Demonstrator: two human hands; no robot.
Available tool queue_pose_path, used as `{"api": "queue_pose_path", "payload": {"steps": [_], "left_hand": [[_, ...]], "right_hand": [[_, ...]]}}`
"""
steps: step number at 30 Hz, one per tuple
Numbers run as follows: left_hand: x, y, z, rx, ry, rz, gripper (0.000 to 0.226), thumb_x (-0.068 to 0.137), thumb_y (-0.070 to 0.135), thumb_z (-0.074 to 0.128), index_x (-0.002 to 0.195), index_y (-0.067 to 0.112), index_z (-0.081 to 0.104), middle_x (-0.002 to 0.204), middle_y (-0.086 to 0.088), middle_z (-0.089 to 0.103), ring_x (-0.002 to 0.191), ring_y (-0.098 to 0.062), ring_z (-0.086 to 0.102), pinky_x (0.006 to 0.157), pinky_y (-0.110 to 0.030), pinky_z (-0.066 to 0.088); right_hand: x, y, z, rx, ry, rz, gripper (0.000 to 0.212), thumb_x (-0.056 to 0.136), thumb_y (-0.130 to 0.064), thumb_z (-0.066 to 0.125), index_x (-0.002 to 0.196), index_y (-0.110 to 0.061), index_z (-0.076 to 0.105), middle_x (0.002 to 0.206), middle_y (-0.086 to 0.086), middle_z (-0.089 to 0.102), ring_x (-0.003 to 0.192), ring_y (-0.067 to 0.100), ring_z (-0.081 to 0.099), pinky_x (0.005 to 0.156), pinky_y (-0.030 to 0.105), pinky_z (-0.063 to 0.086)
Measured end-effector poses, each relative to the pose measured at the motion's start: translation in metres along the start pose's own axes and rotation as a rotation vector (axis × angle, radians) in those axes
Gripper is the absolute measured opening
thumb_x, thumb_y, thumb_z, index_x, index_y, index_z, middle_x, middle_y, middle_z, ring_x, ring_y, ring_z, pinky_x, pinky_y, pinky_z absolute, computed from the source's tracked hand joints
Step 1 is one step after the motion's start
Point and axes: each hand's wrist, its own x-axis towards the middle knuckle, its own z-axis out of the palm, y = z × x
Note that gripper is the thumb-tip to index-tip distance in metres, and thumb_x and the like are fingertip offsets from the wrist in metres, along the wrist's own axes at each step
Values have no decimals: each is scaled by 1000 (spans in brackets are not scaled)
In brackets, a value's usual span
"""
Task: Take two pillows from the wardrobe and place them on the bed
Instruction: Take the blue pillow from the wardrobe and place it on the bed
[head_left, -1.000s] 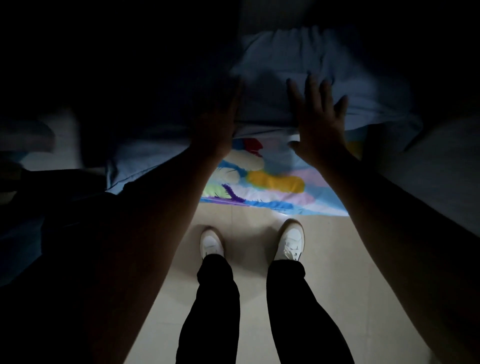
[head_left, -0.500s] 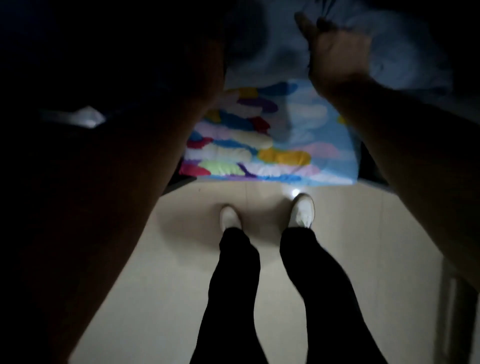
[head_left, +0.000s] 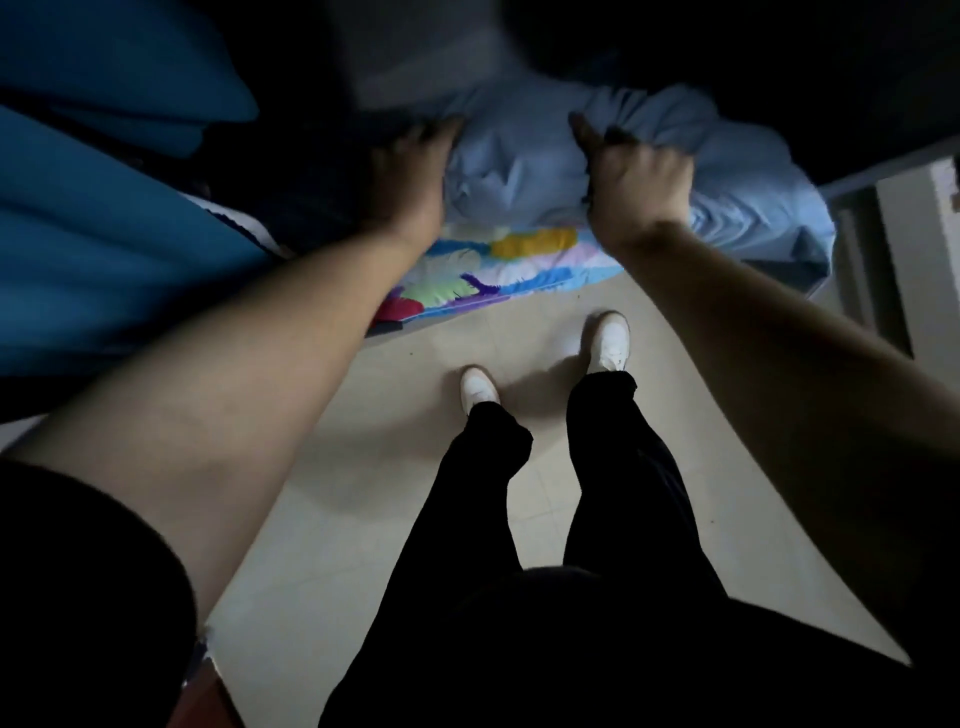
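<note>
- At chest height above the tiled floor (head_left: 363, 519), the pale blue pillow (head_left: 519, 166) hangs between both hands, with the patterned pillow (head_left: 498, 270) pressed just beneath it.
- Right hand (head_left: 641, 179) has its fingers bunched tight into the blue fabric; left hand (head_left: 410, 179) lies against the pillow's side, fingers blurred, so I cannot tell its hold.
- Risk: the 2 pillows are stacked, and the lower one seems only pinched, so it could slip to the floor.
- Dim light may hide obstacles near the white shoes (head_left: 608, 343).

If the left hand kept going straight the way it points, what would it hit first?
Probably the light blue pillow: the left hand already lies against its left edge. Beyond that it is too dark to judge.
</note>
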Motion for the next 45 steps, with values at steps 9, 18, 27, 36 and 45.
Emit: {"api": "queue_pose_path", "payload": {"steps": [9,18,27,36,45], "left_hand": [[-102,13,-10,72,-16,140,60,89,6,55,142,33,42,137,-5,55,102,-43,62,81,-46,51],[-163,23,-56,126,96,207,64,89,16,64,146,32,37,139,-2,54,115,-34,55,94,-43,48],[-263,50,-101,224,209,340,59,93,0,45,145,27,42,136,-12,57,114,-37,57,93,-47,48],[-405,252,-96,267,127,726,39,100,23,39,135,36,49,128,-6,62,108,-36,61,83,-42,47],[-487,434,-118,181,209,1052,30,93,20,46,119,29,59,114,-6,69,96,-37,66,73,-42,50]], "right_hand": [[-119,-2,-12,-29,-25,87,73,91,-8,45,155,-31,19,136,12,55,104,39,64,76,42,52],[-195,-11,-55,-112,59,91,73,90,-7,48,155,-25,21,117,11,64,91,37,67,64,36,43],[-329,-24,-82,-96,114,171,53,88,-9,54,138,-23,41,94,7,72,81,33,69,55,34,38],[-567,100,-82,-54,139,515,45,94,-15,47,136,-29,44,103,8,72,93,34,69,62,33,37],[-712,218,-107,119,161,807,112,67,-38,82,153,-27,10,136,11,48,120,36,52,95,48,44]]}}
